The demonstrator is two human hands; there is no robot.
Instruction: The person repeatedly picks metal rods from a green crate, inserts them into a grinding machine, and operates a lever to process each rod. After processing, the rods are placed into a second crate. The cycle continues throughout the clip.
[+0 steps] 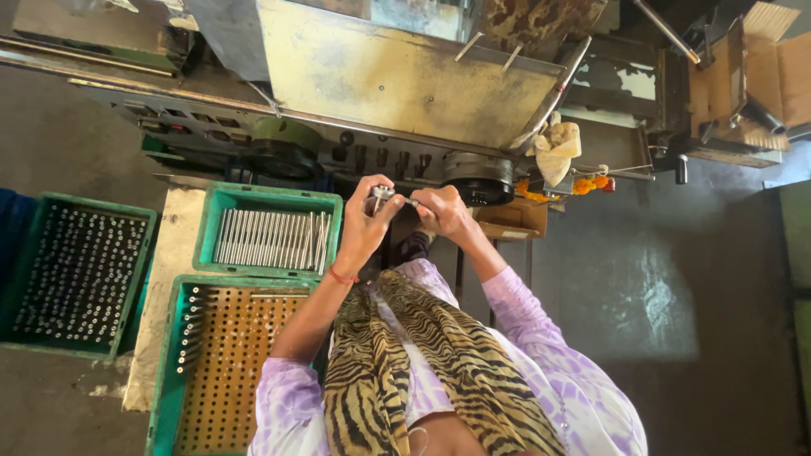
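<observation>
I hold a small silver metal gauge tool (383, 194) with my left hand (365, 221), and my fingers are closed around it, in front of my chest and just before the front edge of the big worn yellow-grey machine (397, 76). My right hand (441, 211) is closed too, with its fingertips pinching a thin shiny metal pin (411, 203) that touches the gauge tool, so both hands meet at this one point. The pin is very small here, and I cannot tell how deep it goes into the tool. Around my left wrist there is a thin red thread band (340, 276). Below my left arm stands a green plastic crate with a perforated brown board (221, 359), and some dark pins stand in the holes along its left edge. Just beyond it, nearer to the machine, a second green plastic crate (269, 232) carries many long silver metal rods lying side by side. Farther to my left, well apart, a third green crate full of upright dark pins (78, 274) sits on the grey floor (676, 287). A pale cloth rag (557, 148) hangs at the right corner of the machine, near some orange flowers (587, 182).
</observation>
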